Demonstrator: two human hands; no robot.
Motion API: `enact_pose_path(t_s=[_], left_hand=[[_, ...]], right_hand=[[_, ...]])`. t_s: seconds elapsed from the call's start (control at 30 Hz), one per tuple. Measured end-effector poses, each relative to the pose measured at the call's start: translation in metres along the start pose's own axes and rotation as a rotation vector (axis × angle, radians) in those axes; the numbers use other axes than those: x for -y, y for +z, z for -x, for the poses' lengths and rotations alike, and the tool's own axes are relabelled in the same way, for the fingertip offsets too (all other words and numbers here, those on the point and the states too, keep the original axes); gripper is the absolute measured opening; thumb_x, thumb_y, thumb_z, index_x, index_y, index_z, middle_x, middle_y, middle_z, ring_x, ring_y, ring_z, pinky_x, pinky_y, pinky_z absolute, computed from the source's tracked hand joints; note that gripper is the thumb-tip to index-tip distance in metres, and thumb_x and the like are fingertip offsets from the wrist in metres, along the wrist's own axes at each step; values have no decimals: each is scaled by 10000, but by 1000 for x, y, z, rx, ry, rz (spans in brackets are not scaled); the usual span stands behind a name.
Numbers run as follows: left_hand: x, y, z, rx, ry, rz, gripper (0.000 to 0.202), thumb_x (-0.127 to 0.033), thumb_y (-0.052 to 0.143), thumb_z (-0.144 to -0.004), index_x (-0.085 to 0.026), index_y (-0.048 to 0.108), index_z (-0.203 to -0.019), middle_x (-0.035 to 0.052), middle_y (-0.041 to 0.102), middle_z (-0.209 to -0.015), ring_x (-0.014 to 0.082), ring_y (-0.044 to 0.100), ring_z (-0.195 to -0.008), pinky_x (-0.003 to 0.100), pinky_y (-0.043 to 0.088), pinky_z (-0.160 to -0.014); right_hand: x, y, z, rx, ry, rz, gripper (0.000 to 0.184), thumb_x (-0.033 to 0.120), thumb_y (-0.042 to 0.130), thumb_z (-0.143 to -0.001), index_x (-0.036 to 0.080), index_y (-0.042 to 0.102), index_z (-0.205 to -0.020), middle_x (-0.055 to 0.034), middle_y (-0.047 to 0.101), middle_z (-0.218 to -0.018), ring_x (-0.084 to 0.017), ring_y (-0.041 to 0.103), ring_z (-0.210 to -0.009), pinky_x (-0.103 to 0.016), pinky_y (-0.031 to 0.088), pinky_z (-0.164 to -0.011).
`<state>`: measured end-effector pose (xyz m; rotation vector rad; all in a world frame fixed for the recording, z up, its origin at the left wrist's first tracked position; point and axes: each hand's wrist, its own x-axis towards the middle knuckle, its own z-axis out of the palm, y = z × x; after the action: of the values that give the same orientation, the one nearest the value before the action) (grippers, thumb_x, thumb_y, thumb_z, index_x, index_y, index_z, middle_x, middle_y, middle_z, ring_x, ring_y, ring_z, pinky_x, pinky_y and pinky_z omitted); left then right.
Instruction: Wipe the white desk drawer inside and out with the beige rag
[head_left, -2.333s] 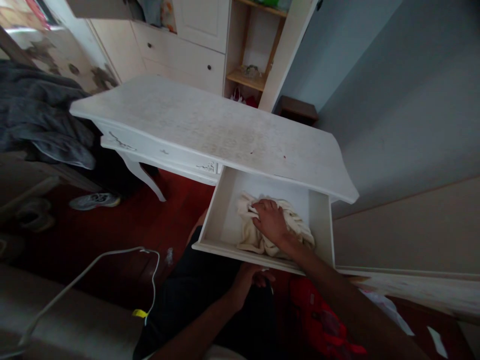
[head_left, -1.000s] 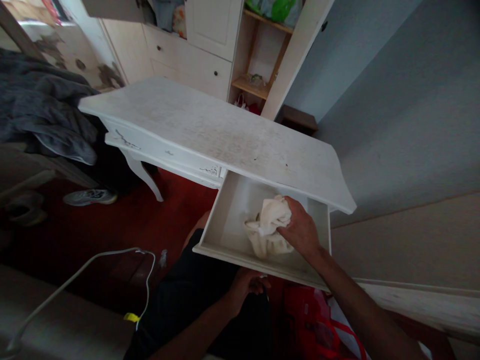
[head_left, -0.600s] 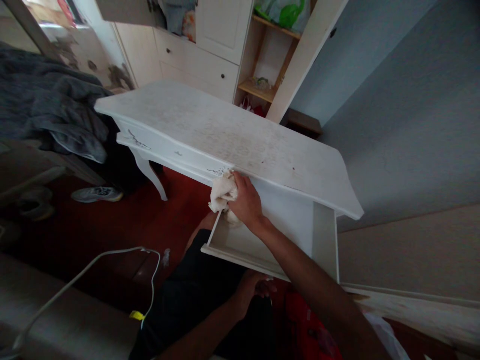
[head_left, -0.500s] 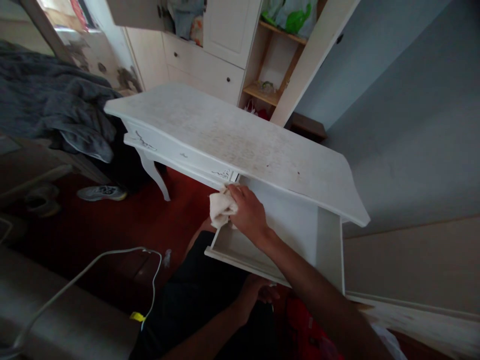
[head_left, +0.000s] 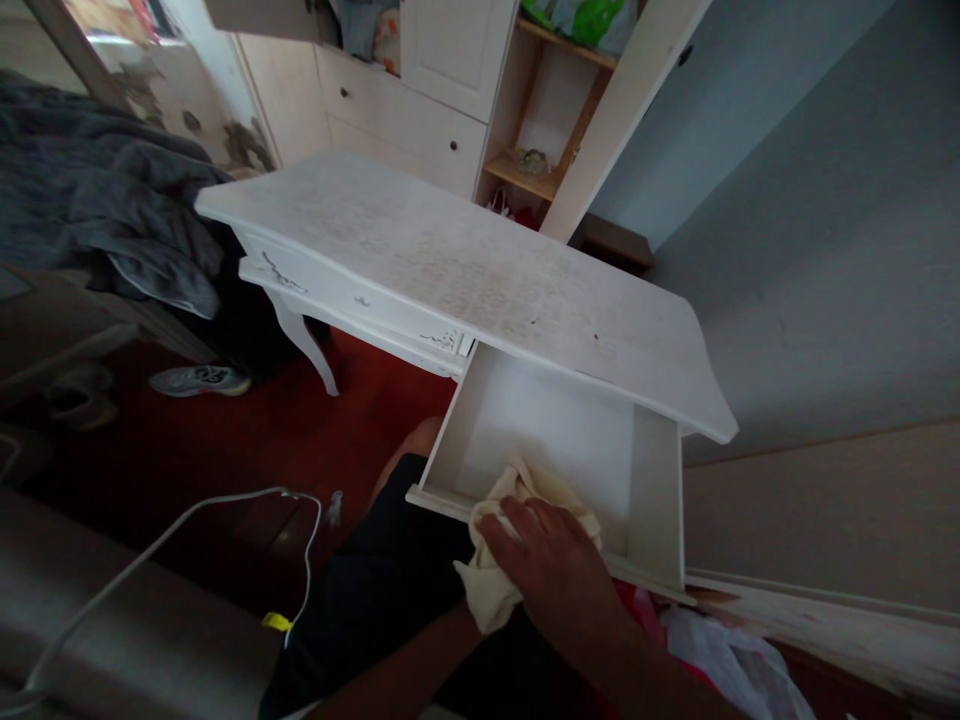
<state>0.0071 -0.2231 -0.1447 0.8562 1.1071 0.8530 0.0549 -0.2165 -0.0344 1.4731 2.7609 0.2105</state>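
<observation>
My right hand (head_left: 551, 560) presses a cream cloth (head_left: 491, 585) onto the front edge of the open white drawer (head_left: 660, 500), fingers curled over the cloth. The cloth drapes over the drawer's front rim and hangs down outside it. The drawer is pulled out from the white table (head_left: 450, 260) and its inside looks bare. My left forearm (head_left: 397, 680) reaches in from below toward the drawer front, but the hand itself is hidden behind the cloth and my right hand.
A grey blanket (head_left: 97, 220) is heaped at the left, with a shoe (head_left: 199, 380) on the red floor below it. A white cable (head_left: 187, 530) runs across the lower left. Cream cupboards and an open shelf (head_left: 525, 140) stand behind the table. Red and white bags (head_left: 712, 660) lie under the drawer.
My right hand carried the cloth from the drawer's upper left corner by the table edge down to the drawer's front rim. My left hand has gone out of sight behind it.
</observation>
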Motion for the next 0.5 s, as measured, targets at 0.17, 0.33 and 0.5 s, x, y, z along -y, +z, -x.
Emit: enact_pose_path(t_s=[0.17,0.33,0.5], left_hand=[[21,-17,-4,167,-187,159,389,-478,558,-766,-132,728,-708,50,622,-595,178,549,-577,272,415,-544],[27,-23,-12,229,-278,222,367,-480,592,-607,-118,653,-629,95,671,-609,122,506,-507,253,368,-560],[25,-23,-13,229,-296,203,423,-498,580,-571,-103,668,-693,113,692,-631,122,504,-494,259,363,-549]], right_hand=[[-32,13,94,-48,188,4,769,-8,465,-718,281,407,-1428,-90,564,-1330,-300,530,-1160,-446,431,-959],[-66,13,154,-91,387,64,953,46,477,-626,289,273,-1525,-116,543,-1309,-332,528,-1149,-452,457,-910],[-128,18,166,-261,398,204,883,70,501,-656,265,328,-1500,-137,554,-1216,-322,562,-1040,-434,499,-852]])
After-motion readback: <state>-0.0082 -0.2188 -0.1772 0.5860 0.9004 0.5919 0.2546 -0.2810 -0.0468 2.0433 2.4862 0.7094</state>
